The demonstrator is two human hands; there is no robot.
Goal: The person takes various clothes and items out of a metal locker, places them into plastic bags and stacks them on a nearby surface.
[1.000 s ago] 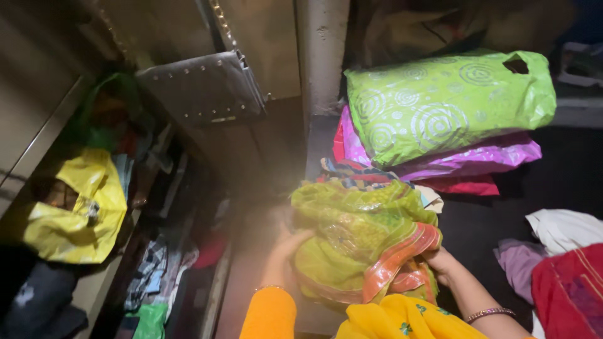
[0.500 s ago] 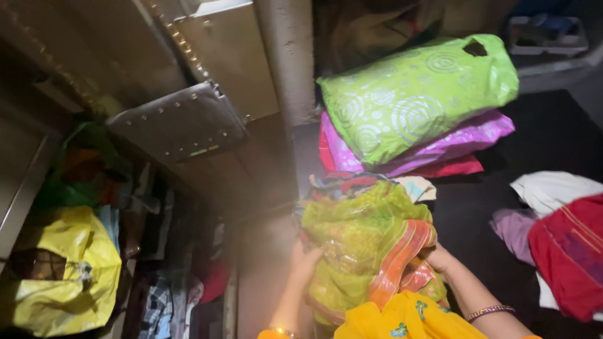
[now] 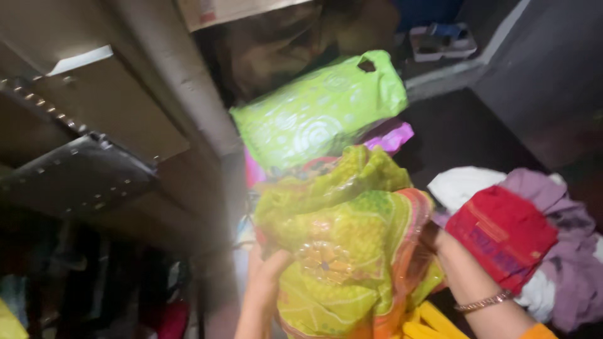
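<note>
Yellow-green folded cloth bundle [image 3: 342, 251], patterned, with an orange border and what looks like a clear plastic wrap over it (glossy highlights), is held up in mid-frame between both hands. Left hand [image 3: 264, 276] is closed on its lower left edge, thumb on the front face; right hand [image 3: 443, 251] grips the right edge, fingers mostly hidden behind the cloth, a bracelet [image 3: 483, 302] on the wrist. Judgement: light, soft and floppy; the wrap is probably slippery, so support from two opposite edges or from underneath suits it better than a one-point pinch. Just behind and above lies a lime-green packet [image 3: 320, 116] atop a pink-purple packet [image 3: 392, 135]. To the right, a red folded cloth [image 3: 502, 232] sits on white and mauve garments [image 3: 565, 251]. Left: a metal shelf [image 3: 75, 179], dim and blurred.
</note>
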